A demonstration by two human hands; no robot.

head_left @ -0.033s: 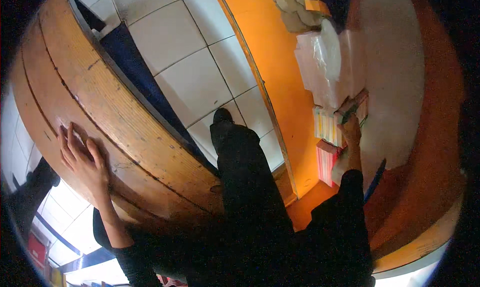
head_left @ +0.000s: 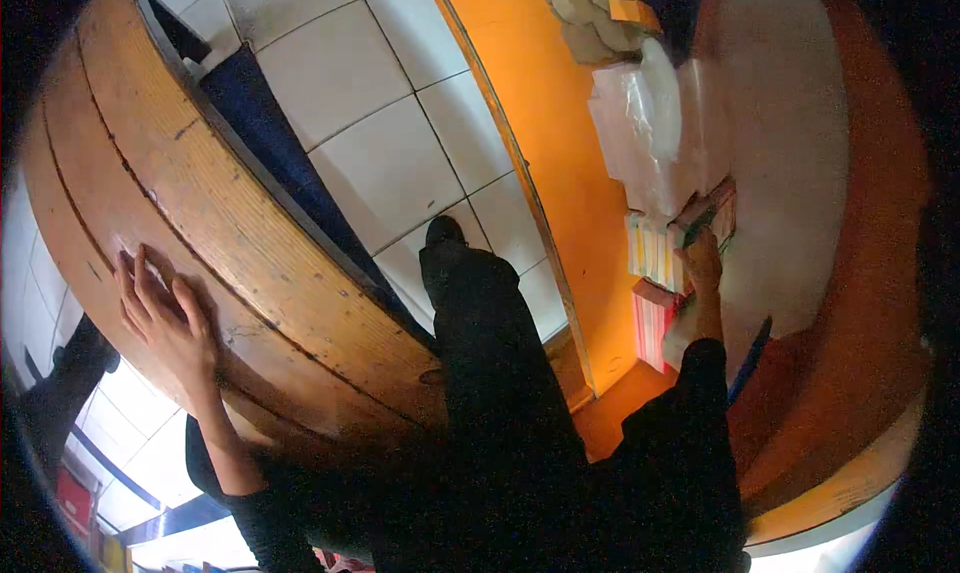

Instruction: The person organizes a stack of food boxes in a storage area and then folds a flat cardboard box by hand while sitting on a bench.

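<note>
My left hand (head_left: 172,323) lies flat on a wooden plank top (head_left: 265,263), its fingers spread and nothing in them. On the other side, my right hand (head_left: 704,268) reaches to an orange shelf surface (head_left: 570,213). Its fingers are curled at a dark green-edged item (head_left: 708,216) on top of a stack with pale and yellow stripes (head_left: 655,251). Whatever they grip there is too small and dim to name. Nearer me, beside my right wrist, sits a red-and-white striped stack (head_left: 652,331).
Clear plastic-wrapped packs (head_left: 640,138) stand beyond the stacks, with brown cardboard-coloured pieces (head_left: 595,23) farther off. A dark blue strip-like thing (head_left: 752,361) lies right of my right forearm. Between the two surfaces is a white tiled floor (head_left: 400,143), with my foot (head_left: 445,233) on it.
</note>
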